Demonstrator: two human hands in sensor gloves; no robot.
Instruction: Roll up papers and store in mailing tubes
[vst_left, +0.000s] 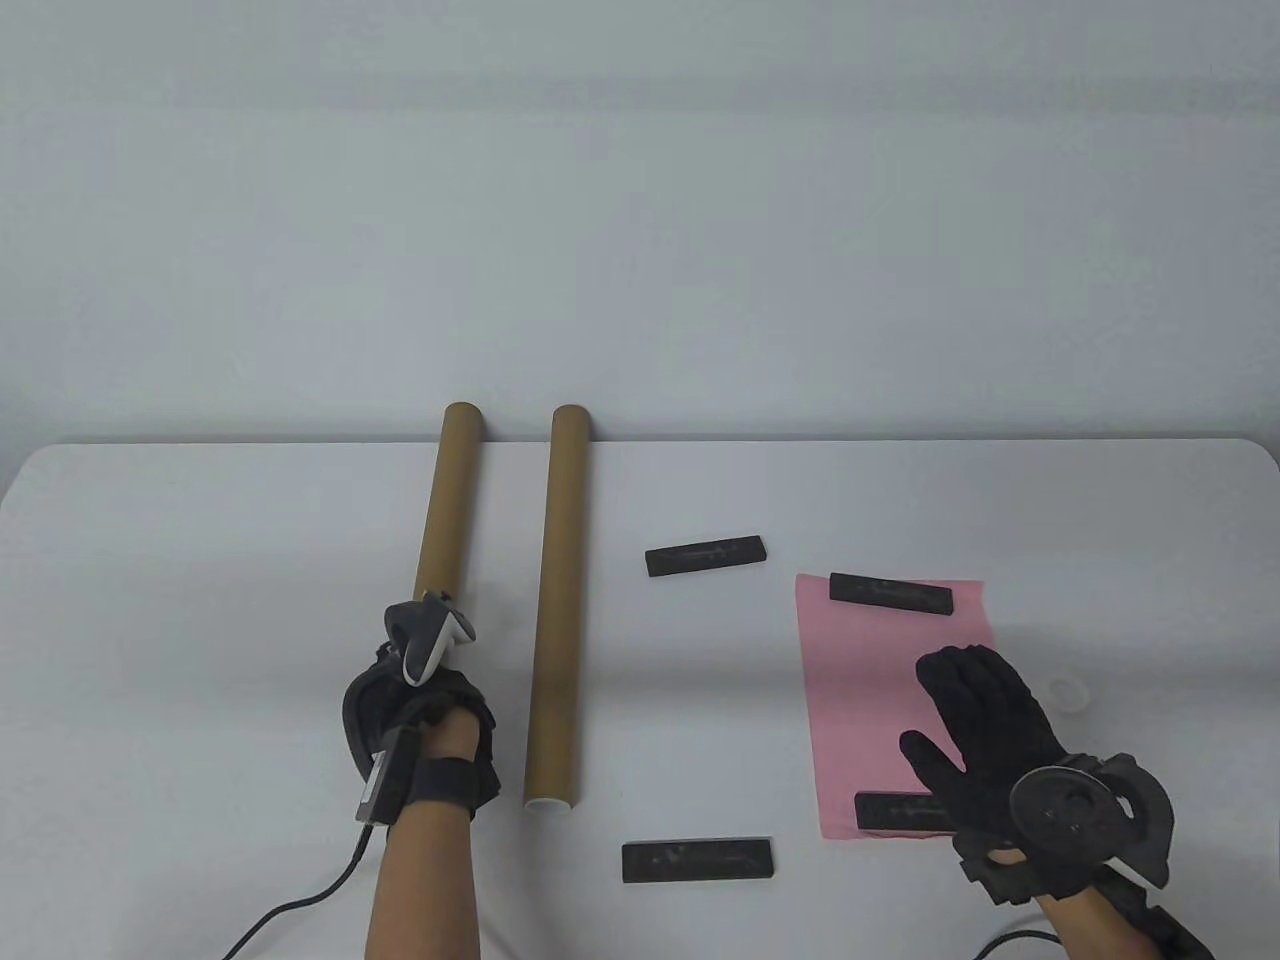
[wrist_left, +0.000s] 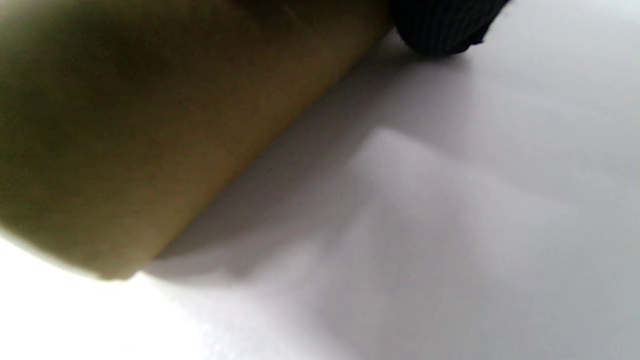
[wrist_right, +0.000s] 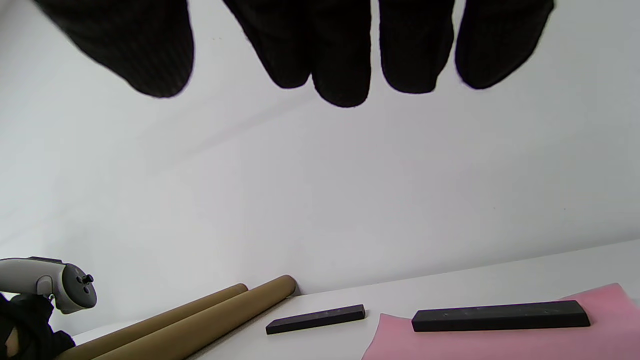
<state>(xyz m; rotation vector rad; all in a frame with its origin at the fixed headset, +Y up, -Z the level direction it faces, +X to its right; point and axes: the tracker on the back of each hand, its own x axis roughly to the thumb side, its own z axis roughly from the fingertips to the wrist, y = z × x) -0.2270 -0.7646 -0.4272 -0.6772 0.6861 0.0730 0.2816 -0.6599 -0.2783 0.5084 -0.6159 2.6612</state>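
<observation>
Two brown mailing tubes lie side by side on the white table. My left hand (vst_left: 420, 715) grips the near end of the left tube (vst_left: 447, 500); in the left wrist view this tube (wrist_left: 150, 125) fills the frame, with a gloved fingertip (wrist_left: 440, 25) beside it. The right tube (vst_left: 557, 600) lies free, its white-rimmed end facing me. A pink paper (vst_left: 870, 690) lies flat at the right, with a black bar (vst_left: 890, 592) on its far edge and another (vst_left: 900, 810) on its near edge. My right hand (vst_left: 975, 700) is open, fingers spread, over the paper.
Two more black bars lie loose on the table: one (vst_left: 705, 556) left of the paper, one (vst_left: 697, 860) near the front edge. A small white cap (vst_left: 1068, 693) sits right of the paper. The tubes' far ends reach the table's back edge at the wall.
</observation>
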